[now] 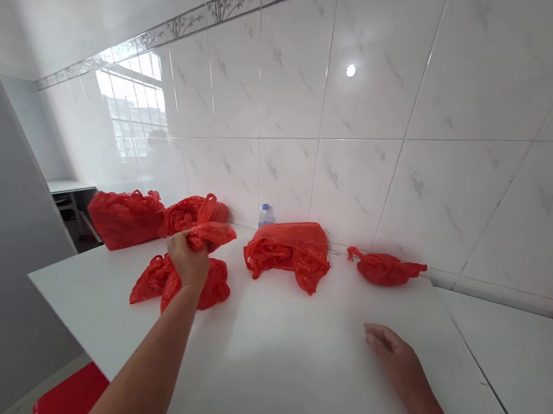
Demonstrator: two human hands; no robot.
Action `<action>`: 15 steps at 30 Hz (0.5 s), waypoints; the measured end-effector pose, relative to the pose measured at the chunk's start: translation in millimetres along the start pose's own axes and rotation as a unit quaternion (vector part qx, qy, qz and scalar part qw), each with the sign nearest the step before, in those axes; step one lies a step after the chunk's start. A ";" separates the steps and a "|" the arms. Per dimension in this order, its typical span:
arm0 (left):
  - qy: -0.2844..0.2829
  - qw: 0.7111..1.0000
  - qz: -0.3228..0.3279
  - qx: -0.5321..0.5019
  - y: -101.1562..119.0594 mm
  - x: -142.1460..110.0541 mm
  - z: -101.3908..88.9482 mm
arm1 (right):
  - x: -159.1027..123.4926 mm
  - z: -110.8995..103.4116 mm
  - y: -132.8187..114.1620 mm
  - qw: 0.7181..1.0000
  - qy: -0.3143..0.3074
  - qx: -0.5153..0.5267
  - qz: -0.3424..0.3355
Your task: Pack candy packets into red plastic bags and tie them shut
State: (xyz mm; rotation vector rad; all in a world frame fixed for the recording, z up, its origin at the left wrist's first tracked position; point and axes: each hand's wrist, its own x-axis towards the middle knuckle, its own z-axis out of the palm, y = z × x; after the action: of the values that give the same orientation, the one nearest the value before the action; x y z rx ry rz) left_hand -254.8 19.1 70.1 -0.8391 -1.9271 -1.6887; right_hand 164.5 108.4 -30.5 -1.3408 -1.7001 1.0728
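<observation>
My left hand (188,260) is closed on the gathered top of a red plastic bag (213,233), raised above the left side of the white table (278,355). Below and around that wrist lies another crumpled red bag (216,283), partly hidden by my forearm. Low over the table's right side, my right hand (391,359) has loosely curled fingers, the thumb slightly apart from them, and nothing visible in its grasp. Nearest to it is a small knotted red bag (384,269) by the wall.
Along the tiled wall (355,183) stand a full red bag (126,219), a bunched red bag (182,215) and a wide red bag (289,249). A blue-capped plastic bottle (266,215) is behind the wide one. A seam (482,377) crosses the tabletop at right.
</observation>
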 end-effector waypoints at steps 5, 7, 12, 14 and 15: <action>-0.155 0.974 -0.064 0.156 -46.6 2.7 -24.0 | 2.3 7.1 2.4 1.000 0.007 -0.020 -0.020; -0.186 0.961 -0.074 0.191 -52.5 -3.0 -23.5 | 2.6 9.2 3.7 0.999 0.005 -0.026 -0.029; -0.185 0.973 0.046 0.128 -18.0 -26.0 1.7 | 0.7 10.1 5.0 0.999 0.005 -0.042 -0.028; -0.275 0.960 0.036 -0.030 4.3 -45.6 21.4 | 0.1 10.0 4.7 0.999 0.002 -0.040 -0.031; -0.312 0.948 0.027 -0.062 14.5 -58.2 32.9 | -0.2 10.0 4.4 0.999 0.002 -0.037 -0.035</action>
State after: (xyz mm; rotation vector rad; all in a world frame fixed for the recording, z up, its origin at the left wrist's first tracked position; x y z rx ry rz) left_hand -200.9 43.7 35.9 -1.6141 -2.1624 -1.6491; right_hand 157.2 107.0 -38.6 -1.3179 -1.7874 0.9755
